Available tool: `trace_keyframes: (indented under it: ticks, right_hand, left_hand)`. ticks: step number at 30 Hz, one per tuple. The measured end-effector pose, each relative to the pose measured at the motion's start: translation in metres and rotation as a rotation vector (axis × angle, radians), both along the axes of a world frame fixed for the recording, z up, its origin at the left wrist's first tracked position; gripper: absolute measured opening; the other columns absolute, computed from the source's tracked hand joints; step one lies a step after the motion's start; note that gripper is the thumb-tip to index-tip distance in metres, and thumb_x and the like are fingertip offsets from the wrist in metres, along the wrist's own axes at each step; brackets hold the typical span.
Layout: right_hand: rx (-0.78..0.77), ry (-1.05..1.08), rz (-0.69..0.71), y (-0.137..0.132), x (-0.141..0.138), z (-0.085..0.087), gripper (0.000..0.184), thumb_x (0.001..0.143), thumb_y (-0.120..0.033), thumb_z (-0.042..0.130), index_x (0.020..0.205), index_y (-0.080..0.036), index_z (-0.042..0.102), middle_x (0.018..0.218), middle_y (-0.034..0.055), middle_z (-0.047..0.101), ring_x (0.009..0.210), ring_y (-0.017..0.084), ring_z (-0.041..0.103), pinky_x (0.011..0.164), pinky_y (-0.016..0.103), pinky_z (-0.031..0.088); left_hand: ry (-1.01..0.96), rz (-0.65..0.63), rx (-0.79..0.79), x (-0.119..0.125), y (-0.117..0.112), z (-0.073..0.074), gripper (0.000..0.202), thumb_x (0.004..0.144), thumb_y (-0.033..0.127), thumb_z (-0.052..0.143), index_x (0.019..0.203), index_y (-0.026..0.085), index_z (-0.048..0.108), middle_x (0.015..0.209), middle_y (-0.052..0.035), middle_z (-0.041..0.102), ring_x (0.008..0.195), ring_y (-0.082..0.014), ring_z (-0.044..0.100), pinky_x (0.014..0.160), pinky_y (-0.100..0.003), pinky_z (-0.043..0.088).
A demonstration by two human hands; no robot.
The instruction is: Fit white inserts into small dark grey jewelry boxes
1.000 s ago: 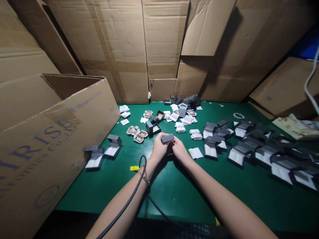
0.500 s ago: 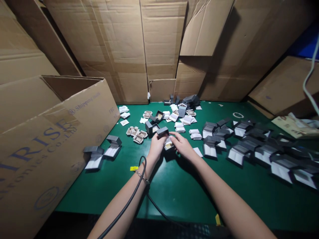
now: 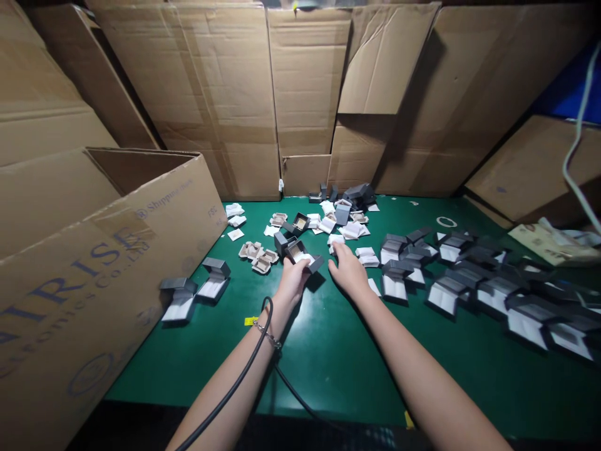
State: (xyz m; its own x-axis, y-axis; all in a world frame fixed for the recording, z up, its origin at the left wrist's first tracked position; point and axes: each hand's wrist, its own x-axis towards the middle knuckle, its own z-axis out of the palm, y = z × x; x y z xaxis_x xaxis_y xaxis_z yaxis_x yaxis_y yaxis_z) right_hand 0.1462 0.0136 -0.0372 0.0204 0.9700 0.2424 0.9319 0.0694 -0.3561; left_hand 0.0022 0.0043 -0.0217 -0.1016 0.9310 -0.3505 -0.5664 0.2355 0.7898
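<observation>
My left hand [image 3: 293, 280] is closed around a small dark grey box [image 3: 315, 264], which is tilted with its lid open and some white lining showing inside. Apart from it, on the right, my right hand [image 3: 350, 270] reaches forward with thumb and fingers spread. Its fingertips are at a folded white insert [image 3: 336, 239]; whether they touch it is hard to see. Just beyond my left hand stands another dark open box [image 3: 280, 243]. Beige moulded inserts [image 3: 263, 260] lie to the left of that hand.
Rows of open dark boxes with white linings [image 3: 442, 295] cover the right of the green table [image 3: 323, 369]. Two more [image 3: 215, 279] stand left, beside a large carton [image 3: 154, 250]. White inserts [image 3: 354, 230] lie scattered behind. A black cable [image 3: 244, 376] crosses my left forearm.
My right hand has left the dark box and moved forward to the white insert. My left hand keeps the box, now tipped over to a different angle.
</observation>
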Motion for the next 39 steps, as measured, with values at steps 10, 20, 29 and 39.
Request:
trace_keyframes:
  ticks: [10,20,29,39]
  right_hand:
    - [-0.032,-0.179,0.043,-0.012,0.011,0.015,0.022,0.088,-0.035,0.050,0.098,-0.023,0.065,0.096,0.0053,0.063,0.077,0.017,0.061,0.063,0.027,0.039]
    - [0.011,-0.043,0.054,-0.014,0.010,0.014,0.016,0.084,-0.033,0.056,0.080,-0.021,0.066,0.119,0.0085,0.057,0.083,0.019,0.062,0.065,0.029,0.043]
    - [-0.050,0.126,0.030,-0.012,0.010,0.013,0.018,0.078,-0.033,0.057,0.091,-0.020,0.058,0.088,0.0059,0.065,0.083,0.021,0.061,0.069,0.029,0.043]
    - [0.306,0.520,0.094,-0.017,-0.004,0.018,0.039,0.074,-0.033,0.058,0.110,-0.018,0.058,0.109,0.0110,0.062,0.098,0.023,0.059,0.086,0.038,0.048]
  left_hand:
    - [-0.332,-0.105,-0.051,-0.001,-0.001,0.014,0.015,0.081,0.021,0.049,0.085,0.013,0.060,0.070,-0.0049,0.065,0.061,-0.0123,0.061,0.061,-0.023,0.052]
    - [-0.297,0.035,0.052,-0.001,0.001,0.009,0.020,0.081,0.027,0.050,0.095,0.015,0.059,0.083,-0.0057,0.068,0.072,-0.0151,0.065,0.078,-0.031,0.054]
    - [-0.088,0.057,0.166,-0.003,-0.003,0.005,0.029,0.069,0.027,0.064,0.096,0.020,0.056,0.087,-0.0001,0.064,0.078,-0.0130,0.062,0.072,-0.027,0.050]
    - [0.105,0.017,0.254,-0.002,-0.004,-0.001,0.032,0.070,0.027,0.064,0.101,0.018,0.061,0.094,-0.0021,0.065,0.082,-0.0126,0.060,0.079,-0.025,0.046]
